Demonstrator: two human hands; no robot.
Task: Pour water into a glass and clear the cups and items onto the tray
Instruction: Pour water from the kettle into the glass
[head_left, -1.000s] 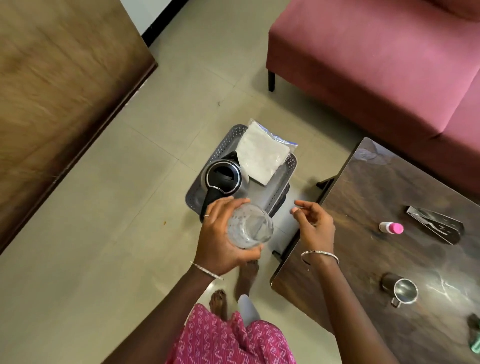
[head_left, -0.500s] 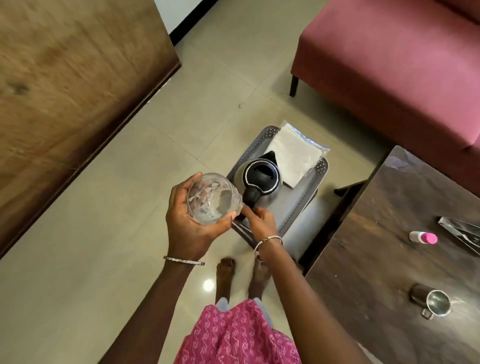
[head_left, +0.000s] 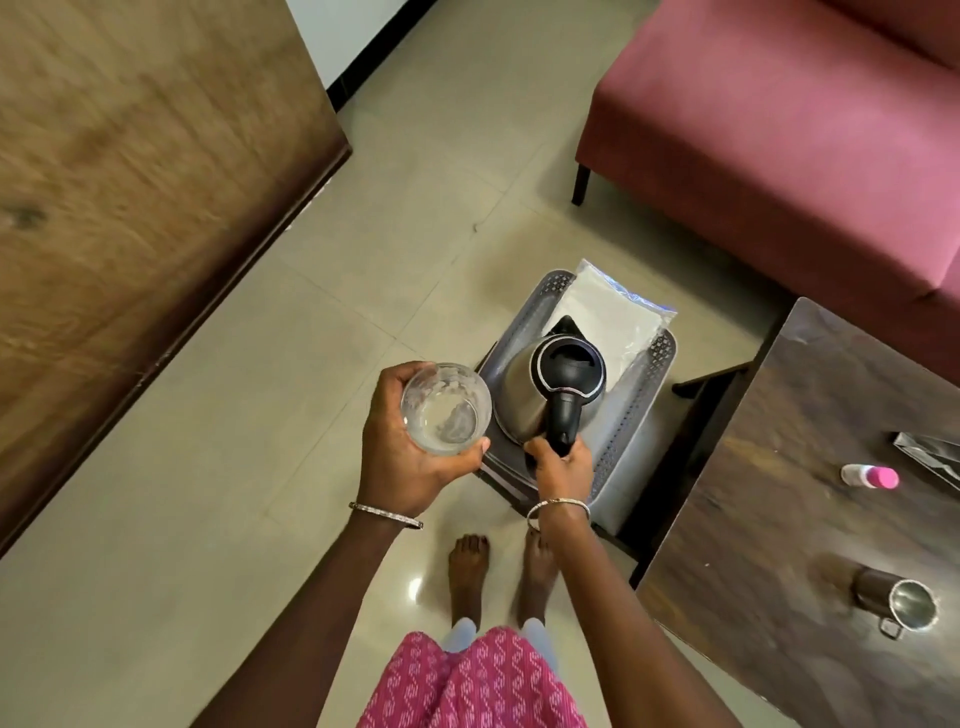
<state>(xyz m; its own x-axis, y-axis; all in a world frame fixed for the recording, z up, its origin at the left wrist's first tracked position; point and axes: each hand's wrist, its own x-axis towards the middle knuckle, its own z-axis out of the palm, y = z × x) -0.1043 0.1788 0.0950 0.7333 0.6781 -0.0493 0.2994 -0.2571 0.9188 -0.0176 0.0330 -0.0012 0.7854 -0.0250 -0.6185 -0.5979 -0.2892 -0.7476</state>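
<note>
My left hand (head_left: 402, 457) grips a clear round glass (head_left: 445, 409), held upright with its mouth towards me, just left of the kettle. My right hand (head_left: 560, 467) is closed on the black handle of a steel kettle (head_left: 550, 389) with a black lid. The kettle is over the grey perforated tray (head_left: 631, 421), which rests on a low dark stool. A white plastic packet (head_left: 613, 317) lies at the tray's far end. On the dark wooden table (head_left: 779, 519) to the right are a steel mug (head_left: 896, 603) and a small pink-capped bottle (head_left: 868, 476).
A dark shiny packet (head_left: 930, 452) lies at the table's right edge. A maroon sofa (head_left: 779, 130) stands beyond the table. A wooden panel (head_left: 130, 182) fills the left side. My bare feet (head_left: 498, 571) stand on the beige tile floor below the stool.
My right hand went from empty in the air to closed on the kettle handle. My left hand carried the glass from in front of the kettle to its left.
</note>
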